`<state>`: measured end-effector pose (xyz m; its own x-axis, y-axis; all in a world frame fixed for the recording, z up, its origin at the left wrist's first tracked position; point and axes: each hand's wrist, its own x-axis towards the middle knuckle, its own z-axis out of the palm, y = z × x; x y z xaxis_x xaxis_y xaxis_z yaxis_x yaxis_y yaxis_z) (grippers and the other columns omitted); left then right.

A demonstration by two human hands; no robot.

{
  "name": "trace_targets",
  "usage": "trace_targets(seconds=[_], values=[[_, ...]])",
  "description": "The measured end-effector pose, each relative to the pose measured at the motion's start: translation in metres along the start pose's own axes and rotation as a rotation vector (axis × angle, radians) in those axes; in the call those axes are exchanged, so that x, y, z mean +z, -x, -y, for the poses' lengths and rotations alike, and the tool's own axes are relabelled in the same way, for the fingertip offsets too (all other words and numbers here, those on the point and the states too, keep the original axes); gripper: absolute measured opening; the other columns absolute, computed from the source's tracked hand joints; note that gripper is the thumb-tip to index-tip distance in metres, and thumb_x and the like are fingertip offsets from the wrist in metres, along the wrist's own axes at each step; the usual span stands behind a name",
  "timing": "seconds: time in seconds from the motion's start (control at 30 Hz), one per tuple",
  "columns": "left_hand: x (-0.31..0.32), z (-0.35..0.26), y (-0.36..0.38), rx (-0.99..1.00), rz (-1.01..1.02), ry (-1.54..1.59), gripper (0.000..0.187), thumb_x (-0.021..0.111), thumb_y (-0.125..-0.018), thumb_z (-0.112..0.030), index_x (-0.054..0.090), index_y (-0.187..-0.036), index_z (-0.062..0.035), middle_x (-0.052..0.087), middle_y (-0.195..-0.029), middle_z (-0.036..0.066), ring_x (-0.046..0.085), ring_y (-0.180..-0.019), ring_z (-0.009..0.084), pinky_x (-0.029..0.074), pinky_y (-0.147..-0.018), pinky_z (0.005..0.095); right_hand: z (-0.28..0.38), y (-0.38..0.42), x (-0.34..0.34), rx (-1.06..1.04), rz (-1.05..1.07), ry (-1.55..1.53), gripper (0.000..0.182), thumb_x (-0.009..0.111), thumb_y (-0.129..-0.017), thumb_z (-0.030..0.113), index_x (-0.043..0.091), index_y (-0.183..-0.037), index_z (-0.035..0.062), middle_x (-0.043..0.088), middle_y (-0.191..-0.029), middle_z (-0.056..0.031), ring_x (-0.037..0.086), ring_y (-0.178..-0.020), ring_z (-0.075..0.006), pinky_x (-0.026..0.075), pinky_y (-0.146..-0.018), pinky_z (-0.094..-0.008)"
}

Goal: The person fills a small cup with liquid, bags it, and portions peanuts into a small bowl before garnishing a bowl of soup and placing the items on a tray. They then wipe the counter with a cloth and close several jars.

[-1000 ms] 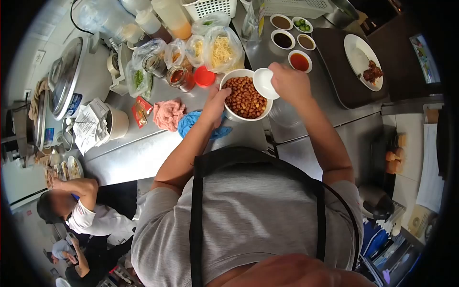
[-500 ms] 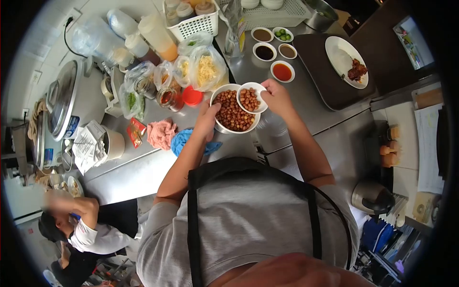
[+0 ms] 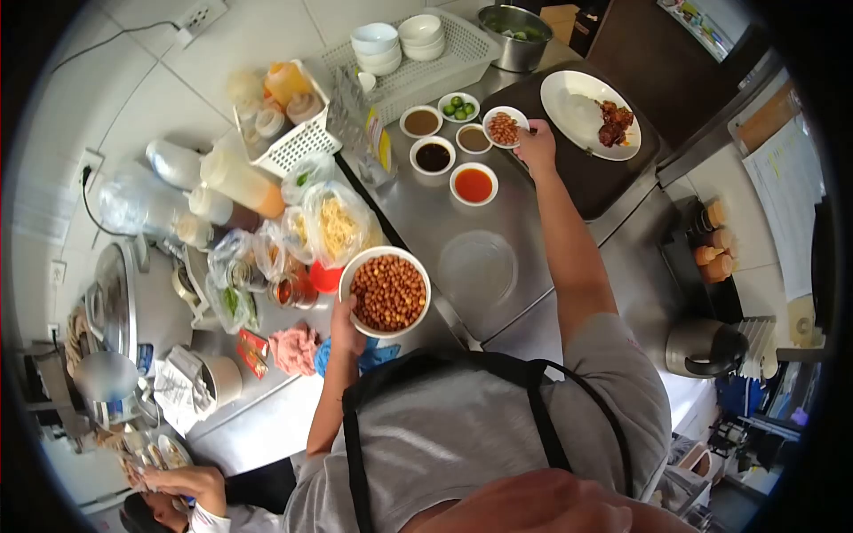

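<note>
My left hand (image 3: 347, 327) grips the rim of a large white bowl of peanuts (image 3: 388, 291), held close to my body. Stretched out to the back, my right hand (image 3: 537, 147) pinches a small white bowl of peanuts (image 3: 504, 127) by its edge. That small bowl overlaps the left side of a dark brown tray (image 3: 582, 191). Beside it stand a dish of green citrus (image 3: 458, 107), a light brown sauce (image 3: 473, 138), a dark sauce (image 3: 433, 157), another brown sauce (image 3: 421, 122) and a red sauce (image 3: 474, 185).
A white oval plate (image 3: 569, 98) with browned meat sits on the tray. Stacked bowls (image 3: 421, 35) stand in a perforated basket (image 3: 435, 84) at the back. Bagged ingredients (image 3: 336, 226), bottles and cloths (image 3: 295, 346) crowd the left. Another person (image 3: 195, 489) works at lower left.
My right hand has carried the small bowl of peanuts away from the large bowl, back and right to the tray's edge. The large bowl remains in my left hand. The view has shifted.
</note>
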<state>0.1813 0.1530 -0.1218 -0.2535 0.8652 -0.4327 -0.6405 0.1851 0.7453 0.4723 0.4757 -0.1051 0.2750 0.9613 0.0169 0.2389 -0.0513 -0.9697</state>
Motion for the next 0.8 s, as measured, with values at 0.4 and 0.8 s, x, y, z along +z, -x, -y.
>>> trace_targets(seconds=[0.4,0.8], values=[[0.01,-0.022,0.011,-0.013,-0.109,-0.479,0.045,0.038,-0.076,-0.002,0.037,-0.12,0.0019,0.048,-0.11,0.011,0.045,-0.1,0.0191,0.035,-0.086,0.0287,-0.038,-0.068,-0.003,0.51,-0.202,-0.52,0.055,0.057,-0.075,0.036,0.036,-0.113,0.001,0.054,-0.086,-0.0163,0.06,-0.066,-0.0243,0.049,-0.053,-0.0326],[-0.001,-0.026,0.007,-0.106,-0.133,-0.514,0.042,0.039,-0.075,-0.008,0.041,-0.115,0.0014,0.051,-0.103,0.01,0.049,-0.091,0.0174,0.038,-0.079,0.0267,-0.048,-0.072,-0.038,0.293,-0.514,-0.972,0.054,0.035,-0.073,0.005,0.017,-0.124,0.01,0.051,-0.096,-0.0133,0.057,-0.067,-0.0252,0.046,-0.066,-0.0343]])
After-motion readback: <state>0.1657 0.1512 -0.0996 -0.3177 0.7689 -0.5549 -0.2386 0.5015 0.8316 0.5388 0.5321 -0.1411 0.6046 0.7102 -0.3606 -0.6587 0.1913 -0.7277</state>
